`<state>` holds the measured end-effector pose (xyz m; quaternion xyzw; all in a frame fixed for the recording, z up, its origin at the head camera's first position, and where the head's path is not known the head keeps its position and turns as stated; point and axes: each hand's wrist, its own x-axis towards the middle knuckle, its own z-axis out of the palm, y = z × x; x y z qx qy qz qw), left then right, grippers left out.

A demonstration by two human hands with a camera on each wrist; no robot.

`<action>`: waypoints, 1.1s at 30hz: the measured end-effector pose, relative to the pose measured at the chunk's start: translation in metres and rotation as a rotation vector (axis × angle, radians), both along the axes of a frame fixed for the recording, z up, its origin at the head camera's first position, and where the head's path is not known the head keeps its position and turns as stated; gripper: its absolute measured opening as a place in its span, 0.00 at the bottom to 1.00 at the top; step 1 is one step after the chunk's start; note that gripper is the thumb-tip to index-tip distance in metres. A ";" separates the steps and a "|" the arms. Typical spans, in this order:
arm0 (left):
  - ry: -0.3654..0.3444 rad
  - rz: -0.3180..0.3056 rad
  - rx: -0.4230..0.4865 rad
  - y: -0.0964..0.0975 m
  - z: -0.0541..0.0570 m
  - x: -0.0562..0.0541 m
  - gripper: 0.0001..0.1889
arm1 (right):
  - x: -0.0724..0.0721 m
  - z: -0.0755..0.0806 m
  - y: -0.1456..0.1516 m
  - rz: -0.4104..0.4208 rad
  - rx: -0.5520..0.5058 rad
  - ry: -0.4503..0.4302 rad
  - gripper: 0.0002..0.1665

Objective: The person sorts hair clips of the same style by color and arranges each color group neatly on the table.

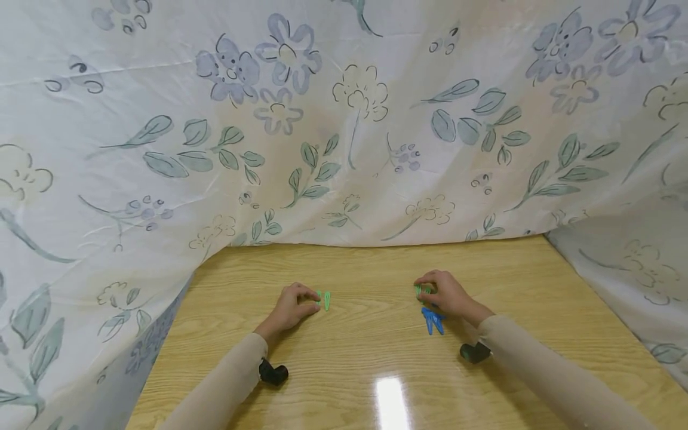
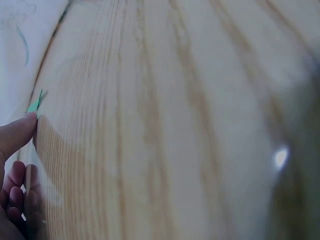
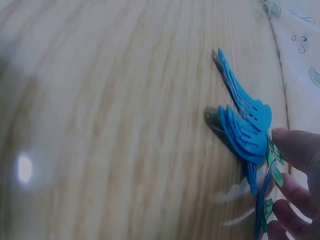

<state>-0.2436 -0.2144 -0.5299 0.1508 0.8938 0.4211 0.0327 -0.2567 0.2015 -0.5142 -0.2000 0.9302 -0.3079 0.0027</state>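
My left hand (image 1: pixel 292 306) pinches a green snap hair clip (image 1: pixel 319 295) against the wooden table, left of centre. Just right of it lies another green hair clip (image 1: pixel 327 301), parallel to the first. In the left wrist view the thumb (image 2: pixel 17 135) covers part of the pinched green clip (image 2: pixel 34 105). Over on the right, my right hand (image 1: pixel 445 292) has thumb and fingers around green hair clips (image 1: pixel 418 291), partly hidden by the fingers. Beside that hand sits a small heap of blue hair clips (image 3: pixel 245 132), overlapping, narrow ends spread apart.
The wooden table (image 1: pixel 371 340) runs back to a floral cloth (image 1: pixel 344 149), which hangs behind and along both sides. Dark wrist devices (image 1: pixel 274 373) sit under both sleeves. Light glares off the table near the front.
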 end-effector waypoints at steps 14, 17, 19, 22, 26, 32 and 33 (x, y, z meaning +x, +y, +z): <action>0.000 0.000 -0.008 -0.002 -0.001 -0.003 0.05 | -0.003 -0.001 -0.008 0.008 0.040 0.024 0.17; 0.007 0.002 -0.009 -0.002 0.000 -0.004 0.05 | -0.003 0.000 -0.010 0.018 0.043 0.040 0.17; 0.005 0.006 -0.006 -0.002 0.000 -0.005 0.05 | -0.004 0.001 -0.012 0.023 0.051 0.052 0.17; -0.002 0.007 0.003 -0.002 0.001 -0.005 0.05 | -0.005 0.002 -0.014 0.018 0.071 0.068 0.20; -0.006 0.003 0.008 -0.003 0.000 -0.006 0.05 | -0.005 0.004 -0.017 -0.001 0.082 0.088 0.22; -0.020 -0.001 0.009 -0.004 0.002 -0.008 0.05 | -0.007 0.001 -0.020 -0.040 0.089 0.104 0.11; -0.022 -0.001 0.008 -0.004 0.002 -0.008 0.05 | -0.007 0.001 -0.020 -0.042 0.090 0.102 0.10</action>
